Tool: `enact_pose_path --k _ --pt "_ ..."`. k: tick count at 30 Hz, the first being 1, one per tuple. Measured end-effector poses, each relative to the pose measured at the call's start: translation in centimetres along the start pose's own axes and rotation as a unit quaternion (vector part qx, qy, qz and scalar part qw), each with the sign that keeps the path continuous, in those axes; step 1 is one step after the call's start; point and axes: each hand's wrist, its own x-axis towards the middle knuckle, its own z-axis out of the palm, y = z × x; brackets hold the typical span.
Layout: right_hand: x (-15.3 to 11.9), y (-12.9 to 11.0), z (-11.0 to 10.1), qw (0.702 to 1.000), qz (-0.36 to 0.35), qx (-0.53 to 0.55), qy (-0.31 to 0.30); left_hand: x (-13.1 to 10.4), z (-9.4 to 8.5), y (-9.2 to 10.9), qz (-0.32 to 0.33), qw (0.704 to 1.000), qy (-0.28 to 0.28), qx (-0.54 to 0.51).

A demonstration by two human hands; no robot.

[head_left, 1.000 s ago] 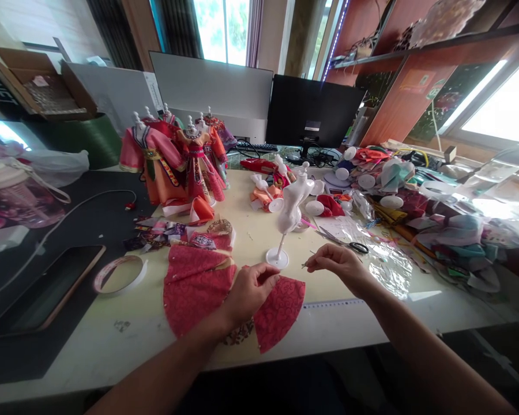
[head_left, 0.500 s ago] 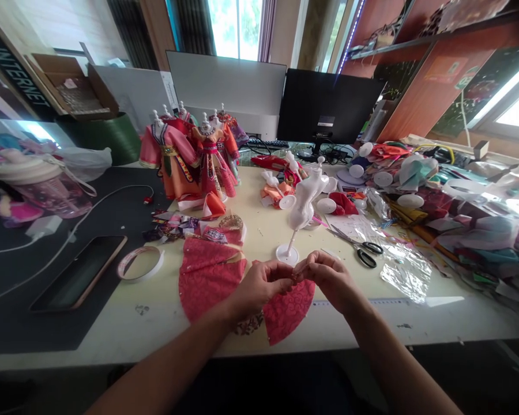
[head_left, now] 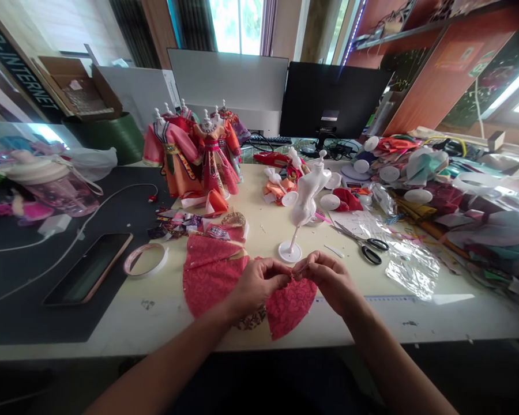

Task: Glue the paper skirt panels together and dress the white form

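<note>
The left hand (head_left: 259, 285) and right hand (head_left: 328, 279) meet at the near part of the table (head_left: 151, 323), just in front of the white dress form (head_left: 309, 199). Thumb and forefinger of each are closed in a pinch, the fingertips nearly touching; whatever sits between them is too small to make out, and it cannot be told whether either grips the cloth's edge. The red patterned cloth (head_left: 290, 308) lies flat beneath and beside them, spreading out to the left as a wider panel (head_left: 214, 279). The left hand and wrist cover the middle, so any join between the two parts is hidden. A darker floral piece (head_left: 254, 320) shows only in part by that wrist. The ruler (head_left: 384, 299) passes behind the right wrist, its near end hard to follow. Right of the form lie the open scissors (head_left: 367, 248) and crinkled clear plastic (head_left: 410, 271), glare blurring the plastic's outline. The dressed forms (head_left: 194, 153) at the back overlap, their rear ones largely hidden. Scraps and a roll of tape (head_left: 145, 259) sit to the left, near a dark-screened phone (head_left: 89, 269). The heap of fabrics (head_left: 471, 213) at the right is too jumbled to separate, and both forearms are cut off at the bottom.
</note>
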Motion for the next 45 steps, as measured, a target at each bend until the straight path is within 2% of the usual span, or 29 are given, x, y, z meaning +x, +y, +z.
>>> enact_pose_path --k 7,10,12,16,20,31,35,39,41,45 --pt "-0.4 -0.8 -0.1 0.985 -0.053 -0.163 0.035 -0.2 -0.8 1.4 0.104 0.973 0.038 0.203" --pt "-0.5 -1.0 0.0 0.971 -0.072 -0.220 0.054 -0.3 -1.1 2.2 0.129 0.962 0.040 0.239" --pt "-0.6 -1.1 0.2 0.964 -0.084 -0.244 0.065 -0.3 -1.2 2.7 0.114 0.966 0.032 0.229" --pt "-0.7 -1.5 0.5 0.960 -0.099 -0.249 0.082 -0.3 -1.4 3.6 0.047 0.981 0.024 0.186" --pt "-0.8 -1.9 0.9 0.959 -0.102 -0.246 0.095 -0.2 -1.6 4.1 0.038 0.984 0.024 0.175" --pt "-0.6 -1.8 0.8 0.940 -0.143 -0.287 0.113 -0.1 -1.6 4.5 0.149 0.945 0.001 0.292" --pt "-0.6 -1.7 0.8 0.933 -0.146 -0.303 0.126 0.0 -1.5 4.2 0.186 0.922 0.003 0.338" --pt "-0.5 -1.7 1.0 0.922 -0.159 -0.331 0.123 -0.1 -1.2 4.3 0.225 0.887 0.002 0.402" --pt "-0.4 -1.7 1.1 0.923 -0.162 -0.328 0.120 -0.2 -1.1 4.3 0.233 0.875 0.003 0.425" --pt "-0.5 -1.7 1.1 0.938 -0.139 -0.296 0.113 -0.2 -1.2 4.1 0.236 0.870 0.004 0.432"
